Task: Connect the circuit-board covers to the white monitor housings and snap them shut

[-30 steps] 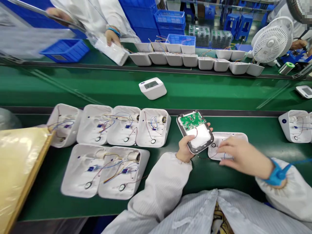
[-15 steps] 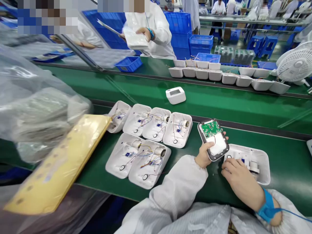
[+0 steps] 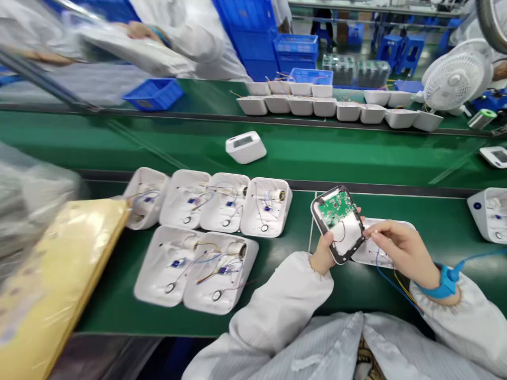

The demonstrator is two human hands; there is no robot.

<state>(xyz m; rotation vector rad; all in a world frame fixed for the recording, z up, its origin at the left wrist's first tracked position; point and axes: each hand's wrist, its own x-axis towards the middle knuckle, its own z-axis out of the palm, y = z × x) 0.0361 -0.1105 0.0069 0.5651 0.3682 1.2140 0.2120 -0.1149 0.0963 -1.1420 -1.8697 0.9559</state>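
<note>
My left hand (image 3: 324,254) grips a dark-rimmed panel (image 3: 348,238) with a green circuit board (image 3: 336,207) on its upper part and a short dark red wire below. My right hand (image 3: 400,249) is at the panel's right edge, thumb and fingers pinched together; what they hold is too small to tell. Beneath that hand lies a white housing (image 3: 362,255), partly covered, with blue and yellow wires (image 3: 404,289) hanging past its front edge. A blue wrist strap (image 3: 446,282) circles my right wrist.
White housings (image 3: 264,203) with wires and motors stand in two rows at left, beside a yellow bagged stack (image 3: 51,264). A closed white device (image 3: 245,148) lies behind. Further housings and a fan (image 3: 454,79) line the far ledge. A person's hand (image 3: 142,31) holds a package.
My right hand has risen from inside the white housing to the panel's edge, and loose wires now trail from the housing. The view has shifted right.
</note>
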